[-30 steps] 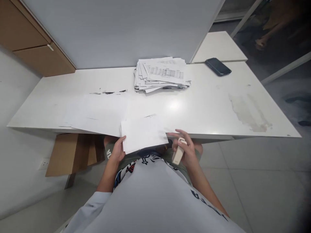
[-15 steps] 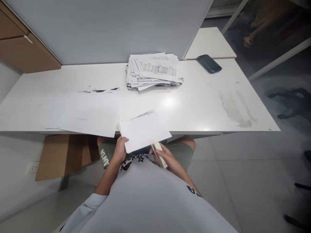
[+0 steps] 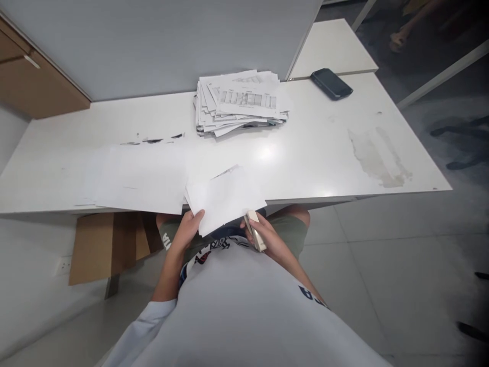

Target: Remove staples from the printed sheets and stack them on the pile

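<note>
Thin white paper sheets (image 3: 225, 201), likely light, creasable, best edge-held: left hand (image 3: 188, 229) pinches left edge; right hand (image 3: 270, 237) grips oblong cream stapler (image 3: 259, 239).

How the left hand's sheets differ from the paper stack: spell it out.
The held sheets have a blank top face; the paper stack shows print on top. The held sheets form a thin bunch; the paper stack is thick. The left hand grips the held sheets; the paper stack lies on the white desk. Both are white paper.
</note>
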Demonstrator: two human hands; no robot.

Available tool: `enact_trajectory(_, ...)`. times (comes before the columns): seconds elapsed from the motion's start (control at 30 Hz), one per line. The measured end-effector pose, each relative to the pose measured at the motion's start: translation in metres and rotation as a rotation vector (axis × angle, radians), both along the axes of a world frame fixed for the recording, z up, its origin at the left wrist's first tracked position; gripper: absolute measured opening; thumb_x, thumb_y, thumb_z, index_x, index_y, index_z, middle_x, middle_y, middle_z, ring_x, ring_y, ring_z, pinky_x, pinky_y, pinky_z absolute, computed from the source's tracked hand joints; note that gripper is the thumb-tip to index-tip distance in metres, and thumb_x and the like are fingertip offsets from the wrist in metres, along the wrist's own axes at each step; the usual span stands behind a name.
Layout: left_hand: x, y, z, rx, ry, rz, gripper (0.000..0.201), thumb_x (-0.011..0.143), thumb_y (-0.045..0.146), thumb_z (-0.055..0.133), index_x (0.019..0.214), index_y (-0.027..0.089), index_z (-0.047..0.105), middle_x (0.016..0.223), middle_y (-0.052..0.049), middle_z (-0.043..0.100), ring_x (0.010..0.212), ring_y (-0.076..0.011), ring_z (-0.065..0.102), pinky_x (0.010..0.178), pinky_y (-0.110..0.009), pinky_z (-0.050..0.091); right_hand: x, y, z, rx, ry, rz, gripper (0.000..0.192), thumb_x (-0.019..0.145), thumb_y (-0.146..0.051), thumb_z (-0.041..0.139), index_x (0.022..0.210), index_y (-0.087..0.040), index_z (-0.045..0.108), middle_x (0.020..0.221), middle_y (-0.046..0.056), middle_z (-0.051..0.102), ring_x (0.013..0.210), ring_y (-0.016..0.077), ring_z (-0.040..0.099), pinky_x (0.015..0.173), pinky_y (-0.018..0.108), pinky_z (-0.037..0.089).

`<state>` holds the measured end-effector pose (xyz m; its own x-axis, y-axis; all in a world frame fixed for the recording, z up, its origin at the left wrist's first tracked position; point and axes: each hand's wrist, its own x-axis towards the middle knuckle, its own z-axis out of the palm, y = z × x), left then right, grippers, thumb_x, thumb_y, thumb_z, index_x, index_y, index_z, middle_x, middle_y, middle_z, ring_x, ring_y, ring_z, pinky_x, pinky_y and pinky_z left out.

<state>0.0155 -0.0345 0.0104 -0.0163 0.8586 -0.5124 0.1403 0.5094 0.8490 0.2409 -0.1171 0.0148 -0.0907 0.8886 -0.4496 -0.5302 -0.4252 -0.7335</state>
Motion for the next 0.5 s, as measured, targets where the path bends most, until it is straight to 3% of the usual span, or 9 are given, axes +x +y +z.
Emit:
enact_trajectory(0.17, -0.004, 0.011, -0.001, -0.001, 0.018, 0.071, 0.027, 0.068, 0.039, 0.075, 0.078, 0.015, 0.068, 0.074, -0.008, 0.07, 0.084, -0.0281, 0.067, 0.073, -0.032, 0.054, -0.009, 0.002, 0.007, 0.009, 0.063, 0.159, 0.035, 0.078, -0.049, 0.072, 0.088, -0.018, 0.059, 0.079, 0.001, 0.063, 0.051, 0.0082, 0.045, 0.046, 0.023, 0.032)
enact_trajectory(0.33, -0.006, 0.014, 0.008, 0.114, 0.126, -0.09, 0.023, 0.075, 0.038, 0.075, 0.08, 0.017, 0.068, 0.082, -0.008, 0.071, 0.101, -0.0294, 0.064, 0.086, -0.031, 0.052, -0.016, 0.009, 0.005, 0.0, 0.133, 0.086, 0.042, 0.078, -0.058, 0.07, 0.082, -0.018, 0.059, 0.054, -0.002, 0.055, 0.047, 0.0106, 0.043, 0.045, 0.024, 0.03)
enact_trajectory(0.5, -0.013, 0.018, 0.011, 0.108, 0.112, -0.286, 0.032, 0.078, 0.044, 0.072, 0.094, 0.016, 0.07, 0.093, -0.009, 0.073, 0.099, -0.0288, 0.065, 0.086, -0.032, 0.053, -0.019, 0.006, 0.006, 0.028, 0.059, 0.044, 0.048, 0.081, -0.065, 0.062, 0.079, -0.017, 0.059, 0.05, 0.0, 0.053, 0.046, 0.0115, 0.043, 0.045, 0.025, 0.028)
